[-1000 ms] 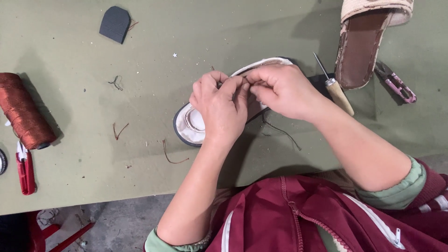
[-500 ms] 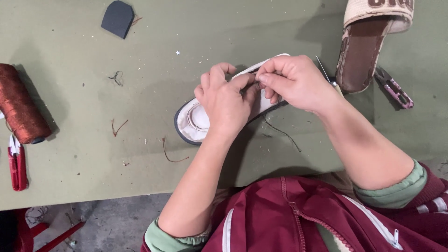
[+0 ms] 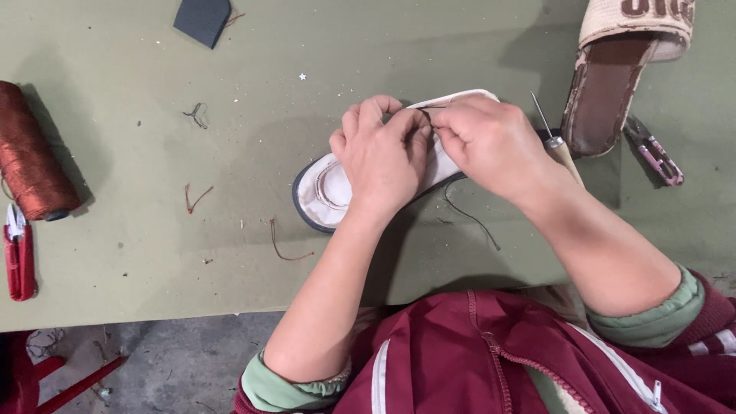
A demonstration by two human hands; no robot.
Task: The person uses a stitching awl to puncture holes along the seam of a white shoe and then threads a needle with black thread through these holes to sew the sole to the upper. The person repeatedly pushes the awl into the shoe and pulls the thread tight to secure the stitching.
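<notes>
A white shoe sole with a dark rim (image 3: 322,192) lies flat on the green table (image 3: 153,261). My left hand (image 3: 379,157) presses down on its middle, fingers curled over the sole's far edge. My right hand (image 3: 487,142) meets it from the right, thumb and fingers pinched on something small and thin at that edge; I cannot tell whether it is a needle or thread. A dark thread (image 3: 471,218) trails from under the hands toward me.
A wooden-handled awl (image 3: 558,146) lies just right of my right hand. A beige slipper (image 3: 625,69) and pink snips (image 3: 653,152) sit at the far right. A rust-red thread spool (image 3: 31,153), red snips (image 3: 19,253) and a dark patch (image 3: 203,19) lie left.
Both hands have stayed on the sole with small finger movements at its far edge. The view has shifted slightly, so the things on the table sit a little differently in frame.
</notes>
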